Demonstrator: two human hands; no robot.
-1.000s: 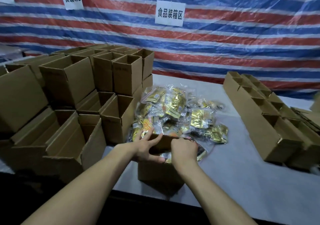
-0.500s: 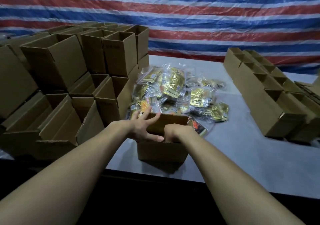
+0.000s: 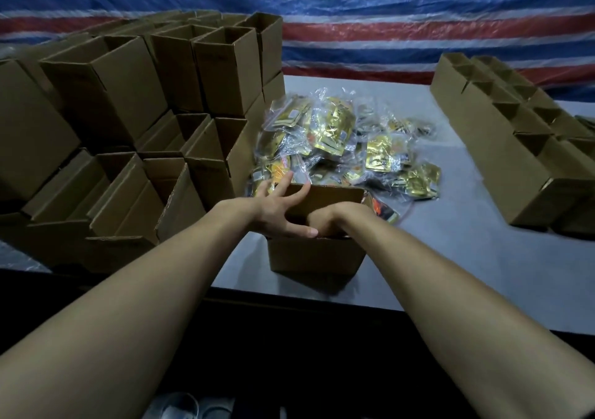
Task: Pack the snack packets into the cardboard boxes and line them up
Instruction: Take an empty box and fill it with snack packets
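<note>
Box [image 3: 317, 257] beneath left grip [image 3: 277, 215], splayed open; right grip [image 3: 325, 222] sunk inside, state cannot tell.

We find the scene dim, lit softly from above and ahead. The foil snack packets [image 3: 341, 135] glint brightly, and the striped tarp [image 3: 418, 32] behind shines in pale streaks. The box [image 3: 315, 257] nearest us casts a soft shadow toward us on the table [image 3: 450, 257], and below the table edge everything sinks to near black. The wide lens stretches the forearms [image 3: 145, 306] and bends the row of boxes [image 3: 515, 174] at the right, whose outer end smears into blur.
</note>
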